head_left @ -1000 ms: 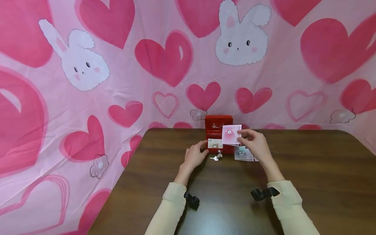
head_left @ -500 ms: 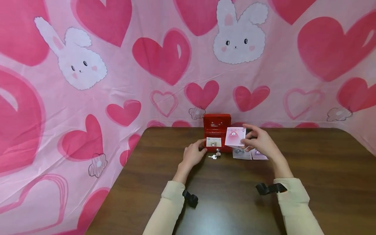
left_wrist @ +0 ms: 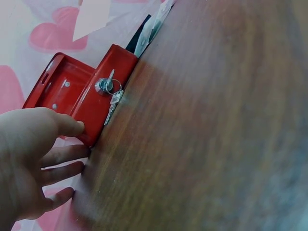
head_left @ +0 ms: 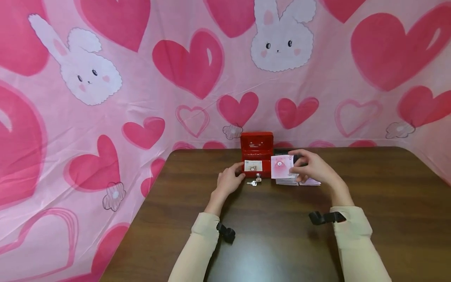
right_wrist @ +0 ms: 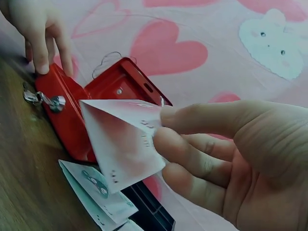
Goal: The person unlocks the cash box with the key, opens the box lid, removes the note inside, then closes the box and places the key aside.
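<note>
A small red cash box point(head_left: 257, 143) stands with its lid up at the table's far edge. My left hand point(left_wrist: 31, 161) rests against its left end, thumb on the front corner, the other fingers loosely stretched and spread. A yellowish banknote point(head_left: 253, 165) lies on the box's left part. My right hand point(right_wrist: 231, 161) pinches a folded pink banknote point(right_wrist: 127, 144) between thumb and fingers, just right of the box and above the table. A greenish-grey folded note point(right_wrist: 98, 192) lies beneath it. In the box's lock sits a key, with another key point(left_wrist: 113, 107) hanging from its ring.
A black compartment tray point(right_wrist: 151, 204) stands right of the box, partly hidden. Purple notes point(head_left: 310, 181) lie beside the grey ones. A pink cloth point(head_left: 190, 90) with hearts and rabbits hangs behind the brown table point(head_left: 275, 243).
My right hand has moved right with the pink banknote, from over the cash box to beside it, uncovering the box's right part. My left hand has stayed at the box.
</note>
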`<state>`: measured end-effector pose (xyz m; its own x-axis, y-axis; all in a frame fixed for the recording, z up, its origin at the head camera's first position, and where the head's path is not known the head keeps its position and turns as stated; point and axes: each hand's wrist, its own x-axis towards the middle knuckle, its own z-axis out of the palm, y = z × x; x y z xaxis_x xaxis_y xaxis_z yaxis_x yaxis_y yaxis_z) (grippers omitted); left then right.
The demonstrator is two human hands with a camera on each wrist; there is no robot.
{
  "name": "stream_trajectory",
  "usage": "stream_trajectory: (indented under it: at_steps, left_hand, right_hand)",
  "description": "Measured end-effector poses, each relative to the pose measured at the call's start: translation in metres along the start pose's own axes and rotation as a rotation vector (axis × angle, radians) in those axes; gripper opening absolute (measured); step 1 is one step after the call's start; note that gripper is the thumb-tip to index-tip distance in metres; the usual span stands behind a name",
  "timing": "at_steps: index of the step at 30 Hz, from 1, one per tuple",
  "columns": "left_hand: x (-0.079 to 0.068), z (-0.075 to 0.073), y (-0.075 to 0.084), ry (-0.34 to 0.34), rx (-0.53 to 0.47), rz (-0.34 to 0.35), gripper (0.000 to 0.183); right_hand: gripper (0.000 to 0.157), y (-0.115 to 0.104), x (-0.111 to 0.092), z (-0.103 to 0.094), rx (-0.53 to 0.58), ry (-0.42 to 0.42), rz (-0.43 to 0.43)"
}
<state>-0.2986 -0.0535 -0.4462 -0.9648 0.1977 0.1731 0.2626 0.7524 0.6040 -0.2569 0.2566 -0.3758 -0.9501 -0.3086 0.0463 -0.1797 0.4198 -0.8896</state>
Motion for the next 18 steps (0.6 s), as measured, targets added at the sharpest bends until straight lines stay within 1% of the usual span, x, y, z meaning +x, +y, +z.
stream_trajectory:
  at_steps: [3, 12, 15, 18]
  left_hand:
    - [0.000, 0.000, 0.000, -0.001, 0.000, 0.000, 0.046]
    - [0.001, 0.000, -0.001, -0.009, -0.008, -0.004, 0.046]
    - [0.001, 0.000, -0.001, -0.010, -0.008, -0.001, 0.046]
    - [0.001, 0.000, -0.001, -0.005, -0.001, 0.000, 0.046]
  right_hand:
    - [0.061, 0.002, -0.001, -0.002, -0.017, -0.047, 0.037]
    - [0.059, 0.010, -0.008, -0.004, -0.106, -0.215, 0.215]
    - [0.060, 0.013, -0.010, -0.005, -0.120, -0.245, 0.267]
    - [0.063, 0.015, -0.011, -0.004, -0.117, -0.253, 0.322]
